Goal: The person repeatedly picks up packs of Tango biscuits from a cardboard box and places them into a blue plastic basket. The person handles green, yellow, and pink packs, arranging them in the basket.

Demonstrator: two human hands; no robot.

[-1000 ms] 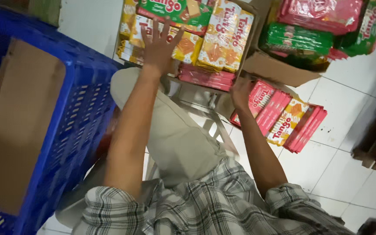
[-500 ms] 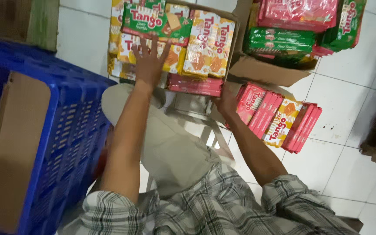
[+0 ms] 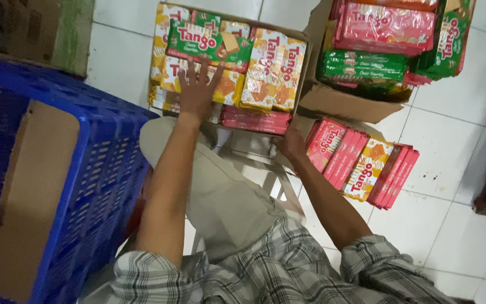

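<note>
A: Hands first. Your left hand (image 3: 198, 93) is flat on the yellow wafer packs (image 3: 227, 84) in the near carton (image 3: 305, 56), fingers spread wide, palm down, gripping nothing. Looks like a press to keep the stack from shifting, imo.

B: And the right?

A: Your right hand (image 3: 292, 143) sits at the left end of the floor row of packs (image 3: 361, 166), touching the first red one. Fingers are mostly hidden behind the hand, so can't tell if they're curled on it or just resting.

B: Where's that row exactly?

A: On the white tile floor (image 3: 451, 146), just beside the carton's front edge. Packs stand on edge, side by side, mostly red w/ one yellow between. On edge prob so they slide as a block.

B: Carton contents?

A: Yellow packs in the middle, a green pack (image 3: 209, 40) lying across the top, red packs (image 3: 254, 119) stacked flat at the near edge. Second carton (image 3: 338, 104) to the right holds green and red multipacks, piled above its rim.

B: Anything on your left?

A: Blue plastic crate (image 3: 102, 163), touching your knee, w/ a brown cardboard sheet (image 3: 35, 186) lining the inside. No packs visible in it.
</note>
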